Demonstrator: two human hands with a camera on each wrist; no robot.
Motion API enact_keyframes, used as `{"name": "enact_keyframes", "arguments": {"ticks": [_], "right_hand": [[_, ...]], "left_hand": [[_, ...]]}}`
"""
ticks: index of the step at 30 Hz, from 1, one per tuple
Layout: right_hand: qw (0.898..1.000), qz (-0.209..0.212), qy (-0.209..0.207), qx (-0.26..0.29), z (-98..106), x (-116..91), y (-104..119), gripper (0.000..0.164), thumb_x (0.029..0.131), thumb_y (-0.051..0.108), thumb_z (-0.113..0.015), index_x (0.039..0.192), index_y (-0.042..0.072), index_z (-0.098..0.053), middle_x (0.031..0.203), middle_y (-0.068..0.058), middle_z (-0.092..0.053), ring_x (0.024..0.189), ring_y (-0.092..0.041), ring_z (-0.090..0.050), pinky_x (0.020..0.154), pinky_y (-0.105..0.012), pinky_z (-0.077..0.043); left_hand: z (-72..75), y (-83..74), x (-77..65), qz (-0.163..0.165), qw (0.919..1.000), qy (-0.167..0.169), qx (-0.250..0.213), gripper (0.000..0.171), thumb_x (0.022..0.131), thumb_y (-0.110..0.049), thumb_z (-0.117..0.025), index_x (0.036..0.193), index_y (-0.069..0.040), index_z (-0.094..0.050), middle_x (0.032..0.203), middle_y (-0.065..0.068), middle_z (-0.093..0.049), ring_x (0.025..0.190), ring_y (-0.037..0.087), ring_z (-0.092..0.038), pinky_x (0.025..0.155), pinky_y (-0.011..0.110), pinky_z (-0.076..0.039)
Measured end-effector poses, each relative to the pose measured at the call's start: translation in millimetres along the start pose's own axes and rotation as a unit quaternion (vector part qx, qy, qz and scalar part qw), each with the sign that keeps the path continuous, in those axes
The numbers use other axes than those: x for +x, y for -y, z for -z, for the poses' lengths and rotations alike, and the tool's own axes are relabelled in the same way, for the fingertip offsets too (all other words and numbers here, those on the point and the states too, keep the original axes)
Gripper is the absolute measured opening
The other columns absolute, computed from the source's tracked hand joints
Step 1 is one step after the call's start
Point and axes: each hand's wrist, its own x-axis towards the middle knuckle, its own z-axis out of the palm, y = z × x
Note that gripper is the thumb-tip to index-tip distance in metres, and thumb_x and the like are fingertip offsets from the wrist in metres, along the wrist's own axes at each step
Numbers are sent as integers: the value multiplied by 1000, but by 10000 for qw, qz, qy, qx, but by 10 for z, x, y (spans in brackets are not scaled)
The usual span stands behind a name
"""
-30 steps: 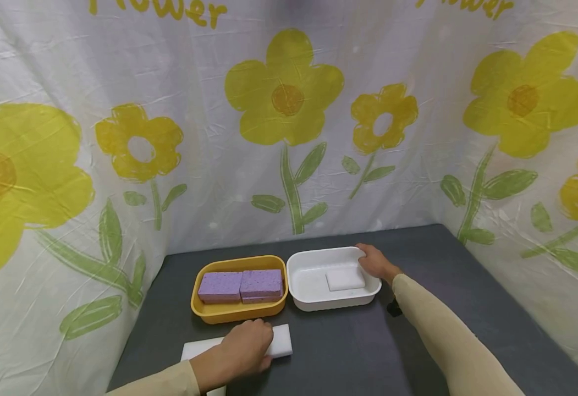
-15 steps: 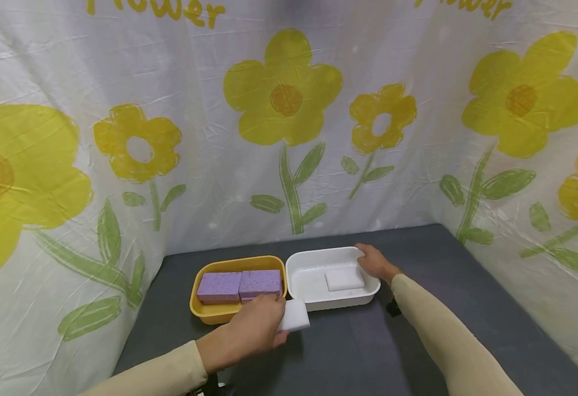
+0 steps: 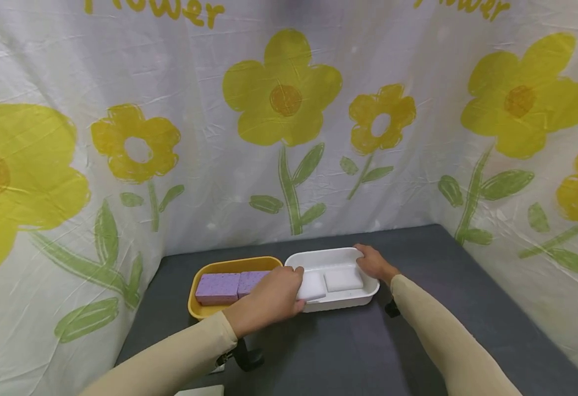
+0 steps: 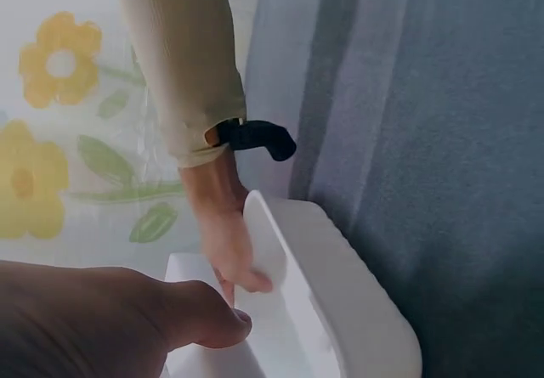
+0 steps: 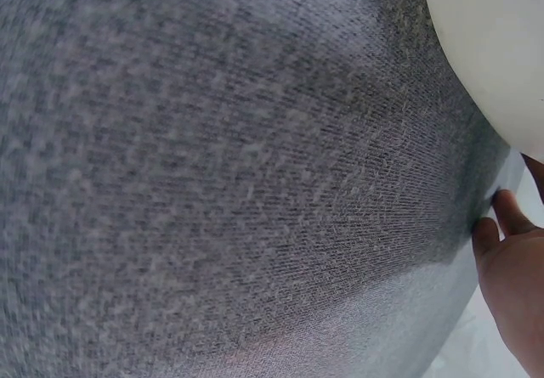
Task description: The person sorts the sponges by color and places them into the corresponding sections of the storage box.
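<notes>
My left hand (image 3: 275, 291) pinches a white sponge block (image 3: 311, 287) over the left part of a white plastic basin (image 3: 340, 304). Its thumb (image 4: 208, 317) lies along the block in the left wrist view. A second white sponge block (image 3: 344, 279) lies flat inside that basin. At the far right end, my right hand (image 3: 374, 264) holds the basin's rim, with the thumb inside. In the right wrist view, fingers of the right hand (image 5: 514, 289) reach below the basin's rounded wall (image 5: 501, 51). Whether the held block touches the basin floor is unclear.
Left of the white basin, almost touching it, stands a yellow basin (image 3: 193, 309) with purple sponges (image 3: 218, 287), partly behind my left arm. More white blocks (image 3: 202, 391) lie at the near edge of the dark cloth. A flower-print curtain (image 3: 209, 220) encloses the back and sides.
My left hand has lifted a white sponge block off the near cloth and carried it forward and right, over the white basin. The right hand has stayed on the rim.
</notes>
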Motion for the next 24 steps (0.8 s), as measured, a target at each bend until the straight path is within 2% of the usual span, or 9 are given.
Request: {"name": "enact_keyframes", "arguments": {"ticks": [6, 10, 16, 17, 18, 20, 22, 24], "right_hand": [[10000, 45, -26, 41, -18, -6, -21, 56, 107, 4, -42, 160, -13, -40, 164, -37, -44, 154, -55, -41, 125, -67, -35], [9999, 42, -46, 86, -14, 0, -30, 56, 107, 4, -41, 160, -13, -40, 164, -37, -43, 154, -55, -40, 125, -67, -34], [9999, 93, -100, 61, -12, 13, -37, 54, 105, 2, -41, 157, -12, -46, 158, -35, -52, 148, -53, -49, 122, -65, -39], [9999, 93, -118, 78, -13, 16, -39, 53, 105, 2, -41, 156, -12, -47, 157, -34, -53, 147, -52, -50, 122, -65, -40], [9998, 106, -142, 67, -12, 18, -39, 53, 105, 1, -42, 155, -12, -48, 156, -34, -54, 147, -51, -51, 121, -65, -40], [9997, 141, -176, 26, -11, 28, -46, 52, 103, 1, -42, 153, -12, -51, 154, -33, -57, 144, -50, -54, 120, -64, -42], [9997, 152, -192, 20, -8, 38, -52, 51, 103, 1, -43, 152, -11, -52, 151, -33, -59, 141, -49, -57, 117, -63, -44], [9996, 172, -211, -9, -6, 47, -56, 50, 103, 1, -43, 151, -10, -54, 147, -31, -62, 135, -46, -61, 114, -61, -48]], "left_hand": [[-137, -79, 266, 61, 9999, 12, 155, 44, 86, -36, -89, 109, -4, -70, 92, 10, -74, 81, 27, -69, 68, 38, -58], [-260, -106, 424, 245, 9997, 58, -35, 41, 84, -34, -90, 107, -5, -71, 93, 9, -73, 83, 28, -69, 68, 40, -58], [-525, -107, 651, 597, 9969, 195, -483, 38, 84, -30, -89, 104, -3, -72, 92, 10, -71, 82, 28, -67, 69, 41, -57], [-586, -101, 700, 631, 9964, 200, -536, 38, 84, -30, -89, 104, -3, -72, 92, 10, -71, 83, 28, -67, 69, 41, -57], [-784, -42, 781, 625, 9966, 106, -528, 40, 85, -35, -88, 106, -4, -73, 94, 9, -71, 85, 28, -67, 70, 42, -58], [-926, -27, 894, 688, 9961, 158, -532, 40, 85, -36, -88, 106, -5, -73, 94, 10, -71, 87, 29, -68, 69, 44, -59], [-1178, 19, 1027, 696, 9964, 108, -465, 41, 84, -38, -88, 107, -7, -73, 96, 9, -70, 88, 30, -67, 65, 47, -57], [-1290, 17, 1132, 703, 9963, 245, -438, 42, 85, -40, -88, 110, -8, -74, 99, 10, -70, 92, 31, -67, 65, 48, -57]]}}
